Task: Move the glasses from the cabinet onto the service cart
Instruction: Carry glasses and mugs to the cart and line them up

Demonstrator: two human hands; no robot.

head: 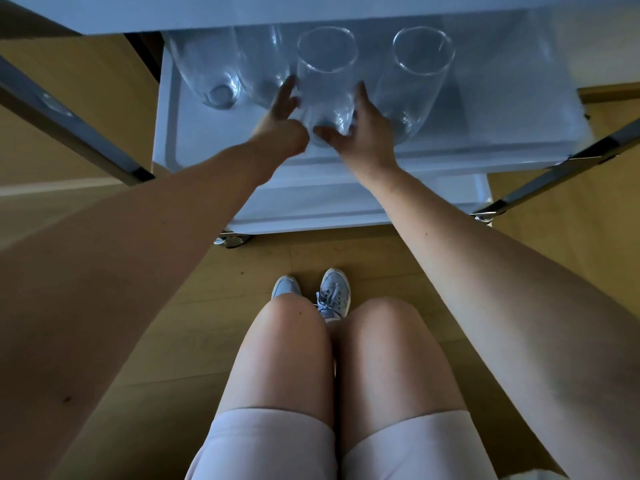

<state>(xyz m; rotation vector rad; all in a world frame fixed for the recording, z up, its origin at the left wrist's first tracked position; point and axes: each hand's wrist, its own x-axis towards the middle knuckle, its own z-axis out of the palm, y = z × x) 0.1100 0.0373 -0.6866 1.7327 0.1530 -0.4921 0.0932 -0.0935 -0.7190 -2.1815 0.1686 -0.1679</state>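
My left hand [284, 105] and right hand [360, 133] flank the middle glass [325, 84] on the cart shelf [166, 133]. Just right of my grip stands the right glass [419, 81]. To its left are the near-left glass [259, 64], then the far-left glass [207, 71]. The lower shelf [311, 206] lies beneath.

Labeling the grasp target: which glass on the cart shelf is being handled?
The second glass from the right: left hand and right hand flank it; the far-right glass stands apart.
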